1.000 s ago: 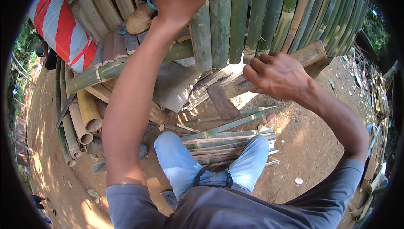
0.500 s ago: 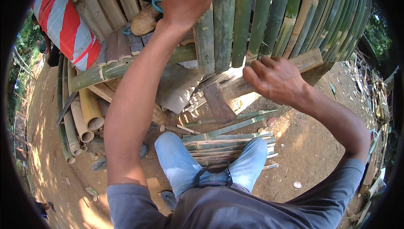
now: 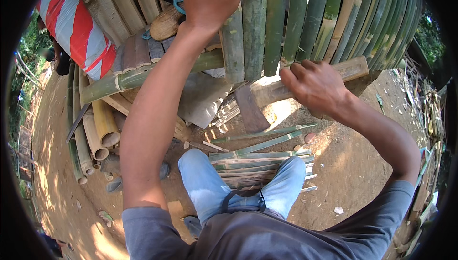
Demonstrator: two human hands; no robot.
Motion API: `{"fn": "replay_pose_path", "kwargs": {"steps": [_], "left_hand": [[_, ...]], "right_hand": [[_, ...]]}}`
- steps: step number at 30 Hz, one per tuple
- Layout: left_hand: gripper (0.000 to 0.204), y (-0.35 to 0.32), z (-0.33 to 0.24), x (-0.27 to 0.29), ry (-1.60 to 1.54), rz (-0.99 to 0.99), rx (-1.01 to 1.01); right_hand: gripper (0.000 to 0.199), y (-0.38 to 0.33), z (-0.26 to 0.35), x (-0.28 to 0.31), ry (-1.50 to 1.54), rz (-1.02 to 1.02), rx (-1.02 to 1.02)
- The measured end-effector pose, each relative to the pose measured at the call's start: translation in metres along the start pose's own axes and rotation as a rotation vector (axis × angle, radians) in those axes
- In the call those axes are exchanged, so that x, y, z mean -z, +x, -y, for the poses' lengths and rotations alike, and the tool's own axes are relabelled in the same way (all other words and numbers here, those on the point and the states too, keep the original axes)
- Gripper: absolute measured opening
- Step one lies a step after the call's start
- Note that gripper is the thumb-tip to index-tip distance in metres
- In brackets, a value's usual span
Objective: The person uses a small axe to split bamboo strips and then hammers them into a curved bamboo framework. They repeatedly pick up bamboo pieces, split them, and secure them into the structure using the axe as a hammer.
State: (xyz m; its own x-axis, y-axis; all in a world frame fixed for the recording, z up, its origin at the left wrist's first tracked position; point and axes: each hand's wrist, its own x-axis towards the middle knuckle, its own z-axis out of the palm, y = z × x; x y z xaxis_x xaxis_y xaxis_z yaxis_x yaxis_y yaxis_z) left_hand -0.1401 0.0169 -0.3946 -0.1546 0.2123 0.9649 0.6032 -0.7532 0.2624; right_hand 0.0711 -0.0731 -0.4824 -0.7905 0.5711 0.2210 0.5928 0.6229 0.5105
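My right hand [image 3: 317, 85] grips the wooden handle of an axe [image 3: 250, 109] held across the front of the bamboo slats. The axe's dark, worn head is at the left end, its blade edge toward me. Up at the picture's top edge is my left hand [image 3: 212, 0], closed, with its fingers partly cut off, so what it holds is hidden. It is over the upper end of a green bamboo slat [image 3: 234, 52]. Beside it on the right stands a row of split bamboo slats [image 3: 298, 19].
Bamboo poles [image 3: 106, 128] lie at left below a green bamboo rail [image 3: 112, 84]. A red-and-white wrapped bundle [image 3: 78, 26] leans above them. Cut bamboo strips [image 3: 257, 164] lie on the dirt ground by my knees. A brown wooden block [image 3: 165, 23] rests on the slatted surface.
The axe and my right hand have shifted slightly to the right. My left hand stays nearly in place. The whole view has moved a little.
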Motion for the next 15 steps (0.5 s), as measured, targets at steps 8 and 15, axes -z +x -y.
{"fn": "replay_pose_path", "kwargs": {"steps": [8, 15], "left_hand": [[0.041, -0.004, 0.010, 0.002, 0.023, -0.052, -0.047], [0.042, -0.001, 0.004, -0.007, -0.006, -0.054, -0.095]], "right_hand": [[0.024, -0.023, 0.047, -0.024, 0.516, 0.060, -0.247], [0.018, 0.002, 0.213, -0.100, 1.576, -0.899, -0.896]]}}
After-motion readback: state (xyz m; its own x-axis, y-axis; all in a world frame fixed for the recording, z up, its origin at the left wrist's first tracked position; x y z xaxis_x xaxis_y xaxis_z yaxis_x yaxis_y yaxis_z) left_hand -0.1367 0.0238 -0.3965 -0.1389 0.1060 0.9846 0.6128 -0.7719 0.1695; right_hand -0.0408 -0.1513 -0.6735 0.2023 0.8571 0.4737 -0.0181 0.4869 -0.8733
